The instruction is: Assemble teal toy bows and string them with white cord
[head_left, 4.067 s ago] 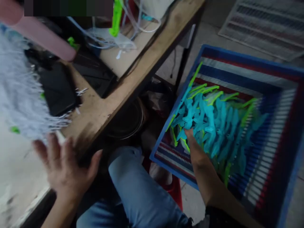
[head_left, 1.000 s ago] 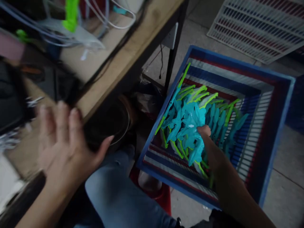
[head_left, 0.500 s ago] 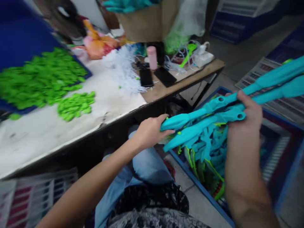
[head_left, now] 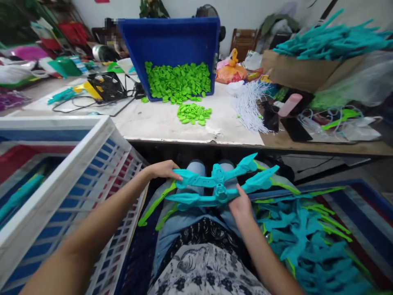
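Observation:
Over my lap I hold a small bundle of teal plastic toy bows (head_left: 219,186) with lime green limbs hanging down. My left hand (head_left: 161,170) grips the left tips of the bows, fingers closed. My right hand (head_left: 241,205) is closed on their middle from below. To my right a blue slatted crate (head_left: 353,205) holds a heap of the same teal and green bows (head_left: 303,241).
A white slatted crate (head_left: 76,164) stands at my left. Ahead, a table (head_left: 159,121) carries a tipped blue bin (head_left: 172,45) spilling small green parts (head_left: 178,80), white strings (head_left: 250,104), a fan, phones, and a cardboard box of teal pieces (head_left: 325,45).
My right hand lifted a bundle of bows out of the blue crate and my left hand took hold of its end. My view swung from the crate up to the table.

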Available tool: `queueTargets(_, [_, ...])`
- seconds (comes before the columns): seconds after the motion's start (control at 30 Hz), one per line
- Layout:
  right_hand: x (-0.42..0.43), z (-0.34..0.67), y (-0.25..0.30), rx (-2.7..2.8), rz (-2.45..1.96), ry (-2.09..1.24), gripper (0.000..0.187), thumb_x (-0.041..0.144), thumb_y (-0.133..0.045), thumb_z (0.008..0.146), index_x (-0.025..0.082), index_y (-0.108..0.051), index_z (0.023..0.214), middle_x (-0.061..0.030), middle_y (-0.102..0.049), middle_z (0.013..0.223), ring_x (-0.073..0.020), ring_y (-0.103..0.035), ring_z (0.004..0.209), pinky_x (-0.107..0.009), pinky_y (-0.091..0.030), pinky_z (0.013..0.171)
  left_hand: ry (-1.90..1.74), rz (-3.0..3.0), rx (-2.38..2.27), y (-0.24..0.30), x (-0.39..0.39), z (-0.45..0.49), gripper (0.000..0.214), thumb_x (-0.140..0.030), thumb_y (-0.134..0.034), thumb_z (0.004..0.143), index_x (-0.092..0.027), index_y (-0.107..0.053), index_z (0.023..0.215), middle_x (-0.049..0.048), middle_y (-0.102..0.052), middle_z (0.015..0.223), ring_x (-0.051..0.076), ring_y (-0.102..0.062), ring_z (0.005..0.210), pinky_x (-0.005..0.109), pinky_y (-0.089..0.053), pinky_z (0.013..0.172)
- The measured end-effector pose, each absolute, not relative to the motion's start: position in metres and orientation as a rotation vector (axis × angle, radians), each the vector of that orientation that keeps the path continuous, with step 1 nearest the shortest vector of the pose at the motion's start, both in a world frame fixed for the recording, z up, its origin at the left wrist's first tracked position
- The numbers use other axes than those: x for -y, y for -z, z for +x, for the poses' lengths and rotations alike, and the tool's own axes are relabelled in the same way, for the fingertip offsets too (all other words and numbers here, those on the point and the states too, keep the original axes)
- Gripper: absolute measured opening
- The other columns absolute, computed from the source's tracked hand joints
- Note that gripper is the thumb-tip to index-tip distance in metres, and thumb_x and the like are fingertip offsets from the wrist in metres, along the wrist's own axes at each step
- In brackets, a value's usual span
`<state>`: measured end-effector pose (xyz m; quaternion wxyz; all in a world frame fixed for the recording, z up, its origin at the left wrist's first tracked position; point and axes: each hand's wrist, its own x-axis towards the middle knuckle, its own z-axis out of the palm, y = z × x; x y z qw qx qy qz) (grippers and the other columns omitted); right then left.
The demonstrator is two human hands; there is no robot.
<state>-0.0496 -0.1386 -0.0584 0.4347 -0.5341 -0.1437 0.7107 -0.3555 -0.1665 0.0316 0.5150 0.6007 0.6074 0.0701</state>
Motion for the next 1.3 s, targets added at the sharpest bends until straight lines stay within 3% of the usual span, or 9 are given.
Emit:
queueTargets(0.13, [0.176,-0.011,0.054,0.461,-1.584,-1.933,0.044,0.050,-0.071,0.068,0.021,-0.059,0.099,-0.0037,-0.071,0.091,-0.0211,-0.068,0.082,-0.036,-0.056,0.069,-0.096,1.467,-1.589,0.010,0.148,-0.375,0.053,-0.055,-0.068,0.065,-0.012,-0.068,0.095,0.0059,-0.067,0.084,0.023,-0.059,0.080,0.028,-0.045,0.070])
queueTargets(0.27, [0.159,0.022,0.023,1.506,-1.684,-2.178,0.045,0.060,-0.064,0.069,0.016,-0.062,0.065,-0.0070,-0.066,0.063,-0.0202,-0.063,0.058,-0.030,-0.048,0.053,-0.196,1.886,-2.047,0.023,0.140,-0.354,0.058,-0.042,-0.070,0.069,-0.013,-0.060,0.118,0.0174,-0.055,0.124,0.033,-0.048,0.118,0.045,-0.037,0.100])
queueTargets(0.33, [0.118,0.007,-0.002,2.127,-1.455,-1.827,0.043,0.056,-0.059,0.075,0.018,-0.060,0.056,-0.0051,-0.063,0.057,-0.0194,-0.059,0.057,-0.031,-0.047,0.058,-0.427,2.004,-2.087,0.027,0.141,-0.319,0.055,-0.044,-0.062,0.078,-0.012,-0.055,0.123,0.0192,-0.051,0.129,0.031,-0.042,0.125,0.047,-0.033,0.105])
queueTargets(0.5, [-0.023,-0.127,-0.038,2.433,-0.965,-0.520,0.023,0.029,-0.049,0.086,0.018,-0.066,0.097,-0.0106,-0.066,0.104,-0.0261,-0.053,0.102,-0.039,-0.038,0.094,-0.652,2.098,-2.024,0.044,0.172,-0.221,0.064,-0.036,-0.065,0.077,-0.016,-0.043,0.133,0.0199,-0.027,0.147,0.039,-0.018,0.138,0.058,-0.030,0.105])
queueTargets(0.6, [-0.079,-0.210,-0.027,2.530,-0.970,-0.185,0.029,0.022,-0.050,0.085,0.011,-0.061,0.109,-0.0166,-0.059,0.116,-0.0297,-0.045,0.109,-0.042,-0.035,0.093,-0.643,2.120,-1.952,0.055,0.210,-0.200,0.044,-0.028,-0.058,0.081,-0.017,-0.051,0.124,0.0185,-0.039,0.139,0.036,-0.035,0.130,0.052,-0.038,0.101])
queueTargets(0.7, [-0.098,-0.248,-0.013,2.598,-1.059,-0.017,0.027,0.018,-0.044,0.087,0.010,-0.061,0.107,-0.0184,-0.060,0.109,-0.0317,-0.044,0.104,-0.043,-0.034,0.086,-0.490,2.086,-1.879,0.067,0.242,-0.202,0.028,-0.036,-0.057,0.084,-0.017,-0.060,0.104,0.0127,-0.061,0.101,0.029,-0.056,0.095,0.046,-0.047,0.081])
queueTargets(0.9, [-0.085,-0.210,-0.009,2.574,-1.080,0.121,0.029,0.014,-0.039,0.087,0.013,-0.063,0.104,-0.0148,-0.063,0.094,-0.0279,-0.047,0.091,-0.038,-0.032,0.076,-0.252,2.033,-1.777,0.079,0.252,-0.215,0.024,-0.036,-0.052,0.088,-0.016,-0.060,0.077,0.0058,-0.058,0.077,0.021,-0.055,0.077,0.035,-0.042,0.070])
queueTargets(1.17, [-0.085,-0.183,-0.009,2.689,-0.756,-0.018,0.020,0.014,-0.050,0.080,0.014,-0.061,0.097,-0.0138,-0.061,0.108,-0.0279,-0.046,0.102,-0.036,-0.033,0.078,-0.733,1.898,-1.947,0.051,0.177,-0.225,0.040,-0.031,-0.050,0.089,-0.013,-0.047,0.124,0.0164,-0.048,0.127,0.027,-0.044,0.118,0.041,-0.038,0.096])
queueTargets(1.3, [-0.094,-0.189,-0.015,2.859,-0.633,-0.063,0.016,0.012,-0.048,0.081,0.015,-0.060,0.091,-0.0116,-0.064,0.095,-0.0258,-0.050,0.093,-0.034,-0.033,0.077,-0.305,2.031,-1.868,0.057,0.137,-0.220,0.075,-0.042,-0.060,0.082,-0.006,-0.028,0.140,0.0180,-0.060,0.109,0.031,-0.055,0.103,0.044,-0.042,0.088])
